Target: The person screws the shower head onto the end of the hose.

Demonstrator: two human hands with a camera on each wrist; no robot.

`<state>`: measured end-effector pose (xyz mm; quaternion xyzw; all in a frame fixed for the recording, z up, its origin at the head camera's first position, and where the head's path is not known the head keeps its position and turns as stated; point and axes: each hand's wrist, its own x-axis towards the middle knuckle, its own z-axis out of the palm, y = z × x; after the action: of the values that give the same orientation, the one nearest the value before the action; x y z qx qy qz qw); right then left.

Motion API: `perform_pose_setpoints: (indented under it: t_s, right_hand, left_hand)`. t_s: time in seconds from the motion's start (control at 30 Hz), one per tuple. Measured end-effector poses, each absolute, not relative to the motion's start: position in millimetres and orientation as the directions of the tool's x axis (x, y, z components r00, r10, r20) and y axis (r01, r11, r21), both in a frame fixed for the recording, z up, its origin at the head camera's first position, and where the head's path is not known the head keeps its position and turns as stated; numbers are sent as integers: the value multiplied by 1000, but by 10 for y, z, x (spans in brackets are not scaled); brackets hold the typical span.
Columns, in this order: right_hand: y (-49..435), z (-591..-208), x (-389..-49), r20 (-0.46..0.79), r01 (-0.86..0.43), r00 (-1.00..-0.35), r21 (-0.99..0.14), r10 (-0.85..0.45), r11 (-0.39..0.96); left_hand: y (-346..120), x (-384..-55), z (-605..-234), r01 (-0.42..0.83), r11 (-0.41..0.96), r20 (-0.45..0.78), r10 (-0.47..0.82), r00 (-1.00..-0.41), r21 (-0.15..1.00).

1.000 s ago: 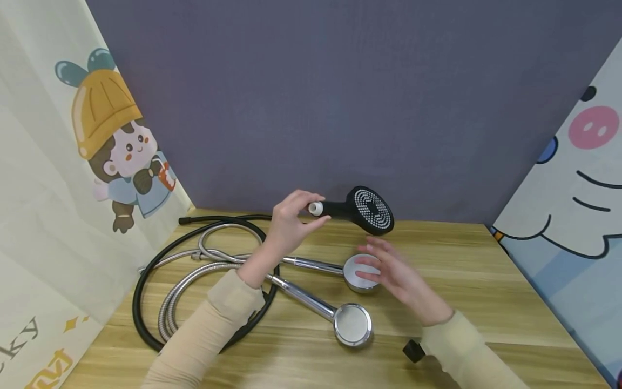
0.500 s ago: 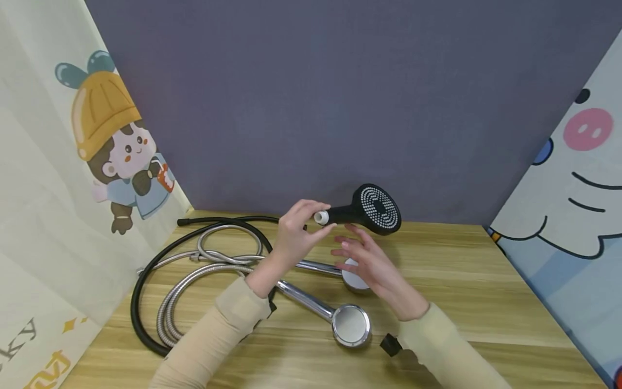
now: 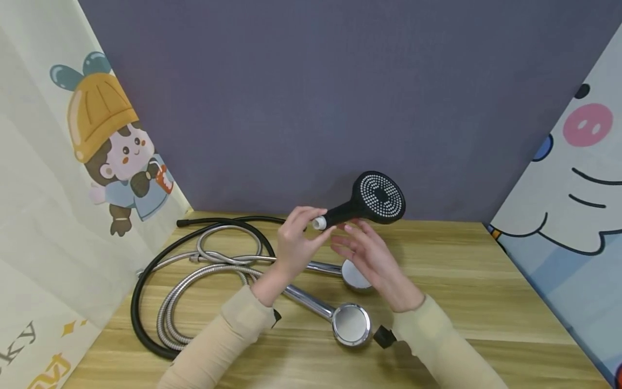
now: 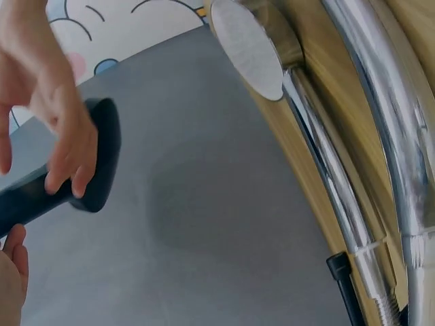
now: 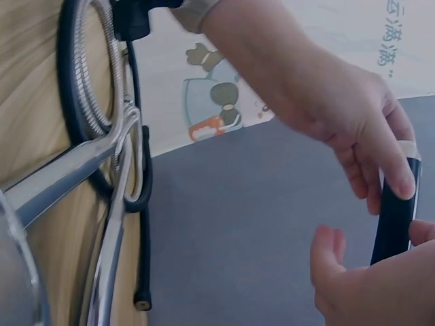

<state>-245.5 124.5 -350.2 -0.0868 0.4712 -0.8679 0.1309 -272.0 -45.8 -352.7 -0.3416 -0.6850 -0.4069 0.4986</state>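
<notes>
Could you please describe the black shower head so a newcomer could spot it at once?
In the head view, find the grey wall behind the wooden table. In front of it, the left hand pinches the white-tipped end of the black shower head. Its black body and dotted face set it apart from the two silver shower heads lying on the table.
</notes>
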Motion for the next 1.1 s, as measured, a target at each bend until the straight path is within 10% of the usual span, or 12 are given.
perform_pose_setpoints:
  t_s: [1.1]
  right_hand:
    - [1162, -3279, -2463, -132, 181, -983, -690, -124, -701]
  left_hand:
    - [-224, -2638, -3746, 880, 426, 975, -19, -223, 210]
